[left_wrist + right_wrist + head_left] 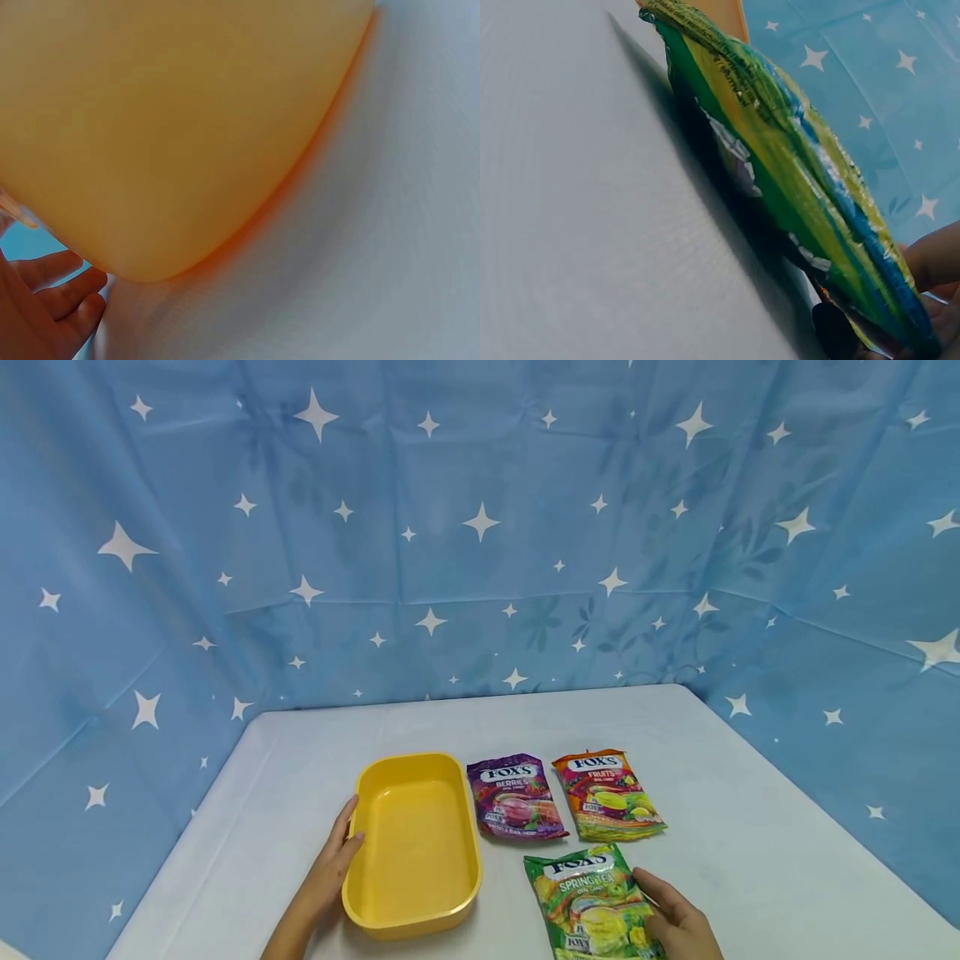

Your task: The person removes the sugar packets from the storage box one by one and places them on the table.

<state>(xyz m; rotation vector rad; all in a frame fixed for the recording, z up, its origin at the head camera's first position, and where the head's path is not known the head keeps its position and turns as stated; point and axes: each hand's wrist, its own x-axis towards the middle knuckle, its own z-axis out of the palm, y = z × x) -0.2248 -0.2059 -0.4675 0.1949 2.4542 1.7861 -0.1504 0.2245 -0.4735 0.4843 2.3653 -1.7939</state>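
A yellow plastic tub [416, 843] stands left of centre on the table in the head view. My left hand [327, 870] grips its left side, thumb over the rim and the other fingers along the outside wall. In the left wrist view the fingers [64, 289] lie at the tub's outer surface [165, 135]. At the front right, my right hand [681, 920] pinches the right edge of a green Fox's Spring Tea candy bag [588, 902]. The right wrist view shows this bag [780, 165] edge-on, slanted over the table, with fingers at its lower end.
Behind the green bag lie a purple Fox's Berries candy bag [517, 797], close to the tub's right side, and an orange Fox's Fruits candy bag [609, 795] further right. The white table [757, 827] is bordered by blue curtains [480, 568] with white stars.
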